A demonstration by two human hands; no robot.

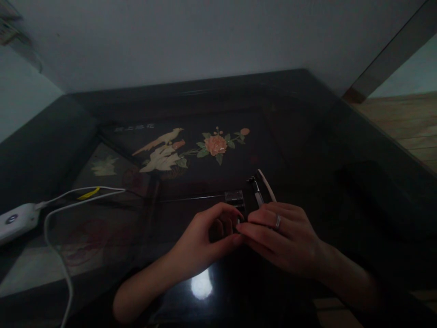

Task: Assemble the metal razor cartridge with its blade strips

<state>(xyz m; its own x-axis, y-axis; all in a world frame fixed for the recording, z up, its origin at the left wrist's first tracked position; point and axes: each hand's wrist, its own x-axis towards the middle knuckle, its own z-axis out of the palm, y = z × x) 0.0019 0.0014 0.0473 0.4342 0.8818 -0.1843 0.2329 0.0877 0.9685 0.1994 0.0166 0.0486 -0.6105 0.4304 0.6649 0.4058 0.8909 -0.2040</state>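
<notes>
My left hand [212, 232] is closed in a pinch, its thumb and fingertips meeting the fingertips of my right hand [285, 236]. A tiny pale piece shows between them, too small and dark to name. The right hand, with a ring on one finger, has its fingers pressed together. Just beyond the fingertips a small dark, shiny case [234, 197] lies on the dark glossy table [191, 100]. A slim silver tool with a dark hooked tip [256, 189] and a curved pale strip [266, 184] stick out past the right hand; I cannot tell whether it touches them.
At the left lies a white device [18, 222] with a white cable [54, 246] carrying a yellow tag [89, 193]. A dark oblong object [372, 196] rests at the right. The tabletop bears a bird and flower picture [215, 145]. A wall stands behind the table.
</notes>
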